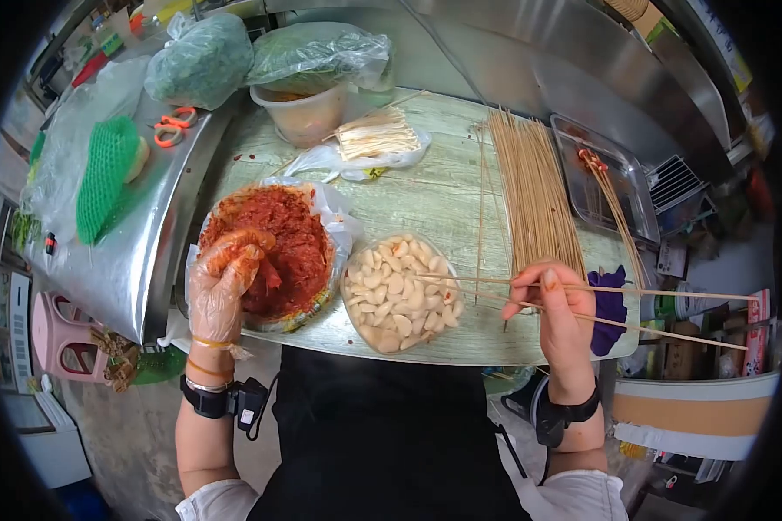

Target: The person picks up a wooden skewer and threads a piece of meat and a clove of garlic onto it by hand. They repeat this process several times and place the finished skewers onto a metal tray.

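My left hand [222,291], in a clear plastic glove with red stains, hovers over the left side of a lined bowl of red, seasoned meat [291,234]. Its fingers are bent together, and what they hold, if anything, cannot be made out. In my bare right hand [563,317] are two thin bamboo skewers [669,291], gripped near their middles and pointing left. The tip of one reaches over a bowl of peeled garlic cloves [401,300], which stands between my hands. Red smears mark the right fingertips.
Many bamboo skewers [534,191] lie right of centre. A metal tray [599,191] holds several loaded skewers. A purple cloth [608,308] sits at the right edge. Pale sticks [378,137] on plastic, a tub [302,117], orange scissors [174,128] and a green net [104,178] are farther back.
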The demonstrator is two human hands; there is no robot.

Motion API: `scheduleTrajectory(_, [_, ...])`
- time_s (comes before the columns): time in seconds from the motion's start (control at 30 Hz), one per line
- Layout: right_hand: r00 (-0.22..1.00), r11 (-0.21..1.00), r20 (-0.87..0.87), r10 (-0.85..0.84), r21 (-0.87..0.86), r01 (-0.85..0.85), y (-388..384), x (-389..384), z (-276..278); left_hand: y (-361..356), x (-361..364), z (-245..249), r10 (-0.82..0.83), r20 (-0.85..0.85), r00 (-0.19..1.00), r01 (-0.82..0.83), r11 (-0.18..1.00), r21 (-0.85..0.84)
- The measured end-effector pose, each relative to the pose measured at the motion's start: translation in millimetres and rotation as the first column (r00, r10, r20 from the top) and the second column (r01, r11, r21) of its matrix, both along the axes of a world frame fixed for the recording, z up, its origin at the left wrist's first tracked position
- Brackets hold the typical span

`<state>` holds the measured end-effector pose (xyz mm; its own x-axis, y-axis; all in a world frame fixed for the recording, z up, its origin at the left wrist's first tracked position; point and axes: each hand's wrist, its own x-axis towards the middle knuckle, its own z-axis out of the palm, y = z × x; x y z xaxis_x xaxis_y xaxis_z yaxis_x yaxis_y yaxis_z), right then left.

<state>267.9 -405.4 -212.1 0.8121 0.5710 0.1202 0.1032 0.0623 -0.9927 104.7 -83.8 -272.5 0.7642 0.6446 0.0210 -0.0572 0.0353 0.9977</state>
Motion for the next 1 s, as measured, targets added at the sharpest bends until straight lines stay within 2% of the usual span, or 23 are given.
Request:
scheduleTrajectory(0.03, [1.000, 1.000, -0.011, 0.013, 0.003, -0.013, 3.5, -1.3, -0.5, -4.1, 1.8, -1.7, 0.004, 0.000, 1.000, -0.004, 1.000, -0.004])
scheduleTrajectory(0.1, [0.999, 0.999, -0.024, 0.034, 0.003, -0.034, 11.5, -3.2, -0.8, -17.9, 8.4, -4.0, 0.122, 0.081, 0.989, -0.099, 0.965, -0.242])
scheduleTrajectory(0.2, [0.997, 0.994, 0.009, 0.077, -0.073, -0.076, 20.5, -4.1, 2.4, -23.7, 11.0, -9.3, 0.077, 0.129, 0.989, -0.030, 0.943, -0.332])
scheduleTrajectory(0.23, [0.990, 0.983, 0.056, 0.126, -0.139, -0.117, 22.9, -4.6, 5.1, -27.4, 12.7, -8.9, 0.102, 0.114, 0.988, -0.056, 0.936, -0.348])
scheduleTrajectory(0.3, [0.978, 0.964, 0.098, 0.183, -0.211, -0.159, 29.2, -5.1, 9.3, -27.1, 11.1, -16.3, 0.100, 0.106, 0.989, -0.060, 0.943, -0.326])
scheduleTrajectory(0.37, [0.919, 0.916, 0.249, 0.307, -0.338, -0.215, 34.1, -5.6, 12.2, -27.6, 10.7, -20.4, 0.092, 0.101, 0.991, -0.058, 0.952, -0.300])
scheduleTrajectory(0.43, [0.910, 0.912, 0.261, 0.322, -0.344, -0.224, 40.0, -7.7, 14.0, -28.5, 11.5, -21.5, 0.127, 0.065, 0.990, -0.107, 0.961, -0.256])
scheduleTrajectory(0.6, [0.889, 0.910, 0.316, 0.333, -0.356, -0.214, 33.5, -3.8, 14.6, -26.4, 8.1, -27.0, 0.101, 0.055, 0.993, -0.089, 0.978, -0.188])
scheduleTrajectory(0.67, [0.977, 0.967, 0.111, 0.183, -0.198, -0.159, 31.4, -2.6, 11.4, -26.8, 8.2, -26.1, 0.100, 0.055, 0.993, -0.089, 0.981, -0.174])
scheduleTrajectory(0.7, [0.976, 0.968, 0.117, 0.185, -0.195, -0.160, 30.5, -1.4, 9.1, -27.5, 8.6, -24.7, 0.093, 0.054, 0.994, -0.082, 0.979, -0.189])
scheduleTrajectory(0.77, [0.992, 0.988, 0.022, 0.123, -0.099, -0.120, 29.5, 1.8, 4.4, -28.3, 8.9, -22.1, 0.091, 0.058, 0.994, -0.078, 0.977, -0.200])
scheduleTrajectory(0.83, [0.994, 0.989, 0.007, 0.110, -0.103, -0.108, 28.9, 3.2, 3.4, -30.1, 8.5, -21.1, 0.089, 0.103, 0.991, -0.062, 0.970, -0.234])
scheduleTrajectory(1.0, [0.996, 0.994, -0.056, 0.067, -0.082, -0.071, 27.1, 10.7, -4.9, -31.2, 8.6, -20.3, 0.089, 0.087, 0.992, -0.068, 0.973, -0.220])
